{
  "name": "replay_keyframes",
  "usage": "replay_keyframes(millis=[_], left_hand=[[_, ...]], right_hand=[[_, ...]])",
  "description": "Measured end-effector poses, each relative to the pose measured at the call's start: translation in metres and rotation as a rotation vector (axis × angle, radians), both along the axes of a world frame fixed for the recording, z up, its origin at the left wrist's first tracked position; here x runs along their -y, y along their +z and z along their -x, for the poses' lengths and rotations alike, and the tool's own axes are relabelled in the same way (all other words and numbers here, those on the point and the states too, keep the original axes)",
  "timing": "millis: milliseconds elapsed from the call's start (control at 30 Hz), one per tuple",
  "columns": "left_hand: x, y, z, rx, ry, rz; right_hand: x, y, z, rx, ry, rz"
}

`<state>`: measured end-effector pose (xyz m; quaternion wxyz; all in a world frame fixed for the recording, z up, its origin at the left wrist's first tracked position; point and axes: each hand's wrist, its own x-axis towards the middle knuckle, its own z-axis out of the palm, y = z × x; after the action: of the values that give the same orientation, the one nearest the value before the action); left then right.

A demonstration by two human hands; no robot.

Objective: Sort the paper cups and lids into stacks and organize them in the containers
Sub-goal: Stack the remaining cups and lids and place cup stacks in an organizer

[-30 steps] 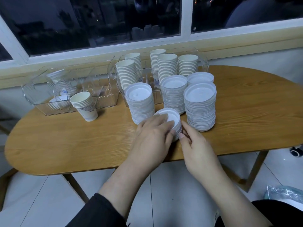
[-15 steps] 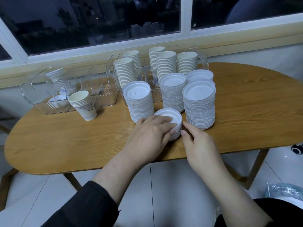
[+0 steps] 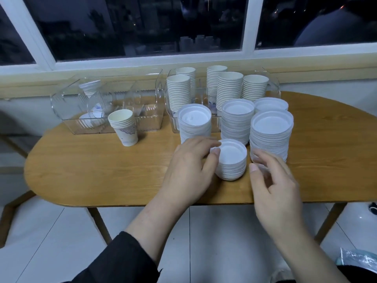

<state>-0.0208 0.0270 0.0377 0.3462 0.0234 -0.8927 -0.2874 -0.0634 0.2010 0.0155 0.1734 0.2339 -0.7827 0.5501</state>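
White lids in a short stack [image 3: 231, 160] sit near the table's [image 3: 102, 170] front edge, between the two hands. The left hand [image 3: 191, 166] curls round the stack's left side, thumb on the rim. The right hand [image 3: 273, 186] hovers just right of it, blurred, fingers loosely bent and holding nothing. Beyond the fingers stand four taller lid stacks [image 3: 271, 135]. Farther back, cup stacks [image 3: 230, 88] fill a clear bin [image 3: 273, 86]. Left of the left hand stands a small cup stack [image 3: 123, 127], before a second bin [image 3: 61, 105].
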Motion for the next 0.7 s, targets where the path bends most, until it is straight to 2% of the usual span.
replay_keyframes(millis=[100,200,433,600,700], left_hand=[[0.035,0.011,-0.024,-0.091,0.105,-0.07],[0.086,0.016,-0.047,-0.053,0.249,-0.165],[0.196,0.008,-0.084,-0.02,0.55,-0.462],[0.269,0.009,-0.097,-0.057,0.652,-0.603],[0.307,0.006,-0.096,-0.048,0.677,-0.651]], right_hand=[[0.008,0.024,-0.013,-0.053,0.043,-0.007],[0.041,0.053,-0.028,-0.01,0.156,-0.048],[0.187,0.114,-0.048,-0.039,0.466,-0.201],[0.325,0.161,-0.033,-0.165,0.605,-0.458],[0.417,0.172,-0.017,-0.362,0.61,-0.757]])
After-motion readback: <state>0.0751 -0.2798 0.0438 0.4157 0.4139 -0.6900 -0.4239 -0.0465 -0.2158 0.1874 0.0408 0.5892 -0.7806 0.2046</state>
